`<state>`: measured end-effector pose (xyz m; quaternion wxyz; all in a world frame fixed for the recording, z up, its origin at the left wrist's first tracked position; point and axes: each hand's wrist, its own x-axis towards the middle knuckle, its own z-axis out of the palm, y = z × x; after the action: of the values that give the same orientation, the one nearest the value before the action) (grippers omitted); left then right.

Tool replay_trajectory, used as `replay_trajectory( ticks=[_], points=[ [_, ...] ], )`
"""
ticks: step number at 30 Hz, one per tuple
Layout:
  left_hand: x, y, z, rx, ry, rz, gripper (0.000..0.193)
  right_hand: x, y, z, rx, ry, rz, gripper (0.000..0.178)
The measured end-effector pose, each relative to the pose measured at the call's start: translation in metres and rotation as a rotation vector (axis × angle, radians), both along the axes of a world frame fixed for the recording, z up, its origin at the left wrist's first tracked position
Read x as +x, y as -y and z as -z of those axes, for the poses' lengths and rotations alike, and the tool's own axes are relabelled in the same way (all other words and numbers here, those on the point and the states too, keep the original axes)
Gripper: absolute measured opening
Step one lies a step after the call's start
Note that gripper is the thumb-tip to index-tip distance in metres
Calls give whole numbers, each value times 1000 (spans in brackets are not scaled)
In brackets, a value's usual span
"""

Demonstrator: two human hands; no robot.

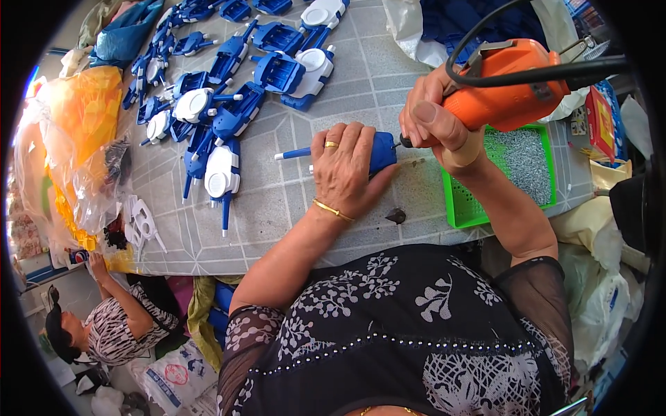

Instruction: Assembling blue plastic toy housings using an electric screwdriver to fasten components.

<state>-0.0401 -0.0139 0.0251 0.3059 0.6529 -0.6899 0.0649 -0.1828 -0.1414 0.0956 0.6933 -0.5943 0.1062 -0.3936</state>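
Note:
My left hand [345, 163] lies over a blue plastic toy part [383, 151], its fingers wrapped round it and holding it on the table. A blue rod with a white tip sticks out from that part to the left. My right hand [444, 121] grips an orange electric screwdriver [517, 87] held nearly level. The tool's dark bit reaches the right end of the toy part; whether a screw is on it cannot be made out. Under my right forearm stands a green basket [452, 201] with many small silver screws [519, 166].
Several blue and white toy assemblies [222, 170] crowd the table's left and far side. A black cord [583, 69] runs from the screwdriver to the right. A small dark cone-shaped piece [395, 215] lies near the front edge. Another person [125, 319] works at the lower left beside orange plastic bags [83, 132].

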Motion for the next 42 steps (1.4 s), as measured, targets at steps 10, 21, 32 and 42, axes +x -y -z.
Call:
replay_trajectory(
  ticks=[10,21,32,42],
  points=[
    [1,4,2,-35,-15,29,65,2,0,9,-81,-45,-35,31],
    [1,-7,3,43,40,-9,63,0,15,50,52,237,-57,31],
    [77,-273,-112,173,95,-720,55,-28,89,32,33,99,186,23],
    [90,-283,-68,145,-260,-905,44,-19,66,19,-43,61,334,23]
  ],
)
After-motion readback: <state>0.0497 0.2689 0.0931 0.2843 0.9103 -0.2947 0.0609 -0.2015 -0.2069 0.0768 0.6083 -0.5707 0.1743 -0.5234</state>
